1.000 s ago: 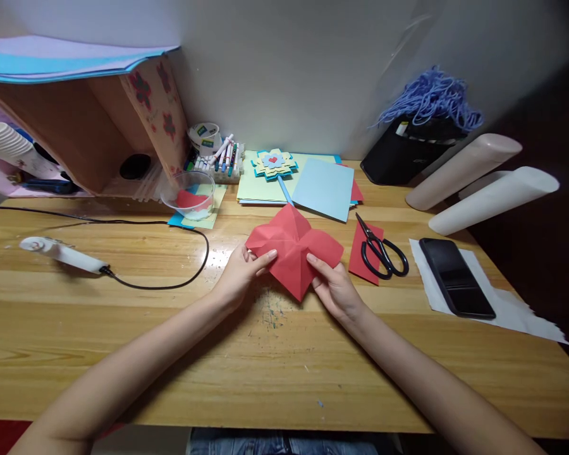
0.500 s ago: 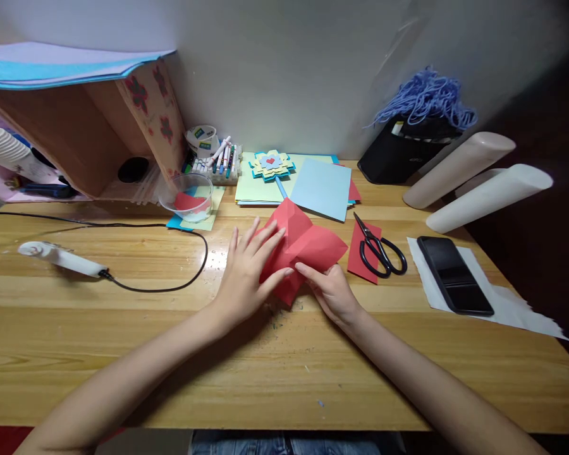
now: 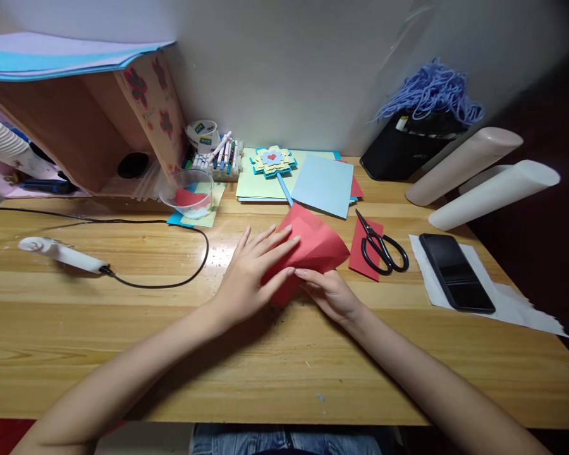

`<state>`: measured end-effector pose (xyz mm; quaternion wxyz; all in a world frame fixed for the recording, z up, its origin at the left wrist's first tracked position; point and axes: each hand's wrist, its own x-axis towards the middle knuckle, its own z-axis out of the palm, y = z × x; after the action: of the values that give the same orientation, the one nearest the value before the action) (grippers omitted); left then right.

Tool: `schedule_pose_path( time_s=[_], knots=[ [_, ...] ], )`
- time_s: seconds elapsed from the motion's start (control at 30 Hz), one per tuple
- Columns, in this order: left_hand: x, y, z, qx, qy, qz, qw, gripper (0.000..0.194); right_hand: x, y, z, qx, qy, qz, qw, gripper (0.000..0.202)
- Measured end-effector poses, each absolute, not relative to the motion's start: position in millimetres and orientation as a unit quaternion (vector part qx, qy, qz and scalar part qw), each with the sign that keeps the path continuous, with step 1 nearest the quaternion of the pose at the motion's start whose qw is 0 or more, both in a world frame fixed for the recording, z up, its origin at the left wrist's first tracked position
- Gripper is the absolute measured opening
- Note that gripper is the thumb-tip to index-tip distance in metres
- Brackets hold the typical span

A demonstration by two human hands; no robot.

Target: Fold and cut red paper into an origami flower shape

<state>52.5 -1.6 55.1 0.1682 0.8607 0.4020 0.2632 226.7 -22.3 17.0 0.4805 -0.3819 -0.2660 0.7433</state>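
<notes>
L hand (image 3: 252,273), fingers spread & palm down, lay over the left part of the red paper (image 3: 317,245); R hand (image 3: 332,294) pinched its near side, thumb on top, fingers mostly hidden. Paper was mid-surface on the table (image 3: 275,379), btwn front & back edges; contact w/ the wood couldn't be told. Change: L hand had gone from pinching the paper's left edge to lying spread across it, & the notch btwn far & right points had largely smoothed out; this suggested pressing or shaping, not mere holding. Farther out: scissors (image 3: 382,248) partly on a small red sheet (image 3: 356,251), right of R hand; phone (image 3: 458,273) on torn white paper (image 3: 519,311) nr. right edge; paper flower (image 3: 274,162) & blue sheet (image 3: 326,184) toward back edge; white tool (image 3: 76,256) w/ black cord (image 3: 159,288) toward left edge.
</notes>
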Motion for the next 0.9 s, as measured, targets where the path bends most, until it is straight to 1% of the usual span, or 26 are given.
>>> schedule_pose_path(
  time_s=[0.13, 0.23, 0.3, 0.43, 0.7, 0.83, 0.9],
  knots=[
    [52.8, -1.4, 56.4, 0.850, 0.392, 0.267, 0.230, 0.047, 227.5, -22.7, 17.8, -0.386, -0.271, 0.750, 0.463, 0.035],
    [53.3, -1.5, 55.4, 0.836, 0.385, 0.281, 0.272, 0.043, 227.6, -22.3, 18.3, -0.366, -0.268, 0.756, 0.471, 0.035],
    [53.5, -2.0, 55.8, 0.836, 0.387, 0.275, 0.275, 0.039, 227.6, -22.0, 18.6, -0.350, -0.271, 0.760, 0.476, 0.030],
    [53.2, -3.4, 57.5, 0.850, 0.400, 0.248, 0.239, 0.030, 227.6, -21.7, 18.9, -0.355, -0.289, 0.755, 0.470, 0.021],
    [52.6, -4.9, 57.9, 0.852, 0.410, 0.254, 0.201, 0.023, 225.4, -21.3, 20.2, -0.360, -0.304, 0.739, 0.482, 0.021],
    [52.9, -6.8, 60.0, 0.860, 0.401, 0.278, 0.151, 0.019, 225.8, -21.7, 17.6, -0.396, -0.316, 0.722, 0.472, 0.024],
    [53.0, -8.0, 61.3, 0.865, 0.397, 0.283, 0.121, 0.018, 226.6, -22.0, 16.2, -0.419, -0.342, 0.693, 0.476, 0.024]
  ],
)
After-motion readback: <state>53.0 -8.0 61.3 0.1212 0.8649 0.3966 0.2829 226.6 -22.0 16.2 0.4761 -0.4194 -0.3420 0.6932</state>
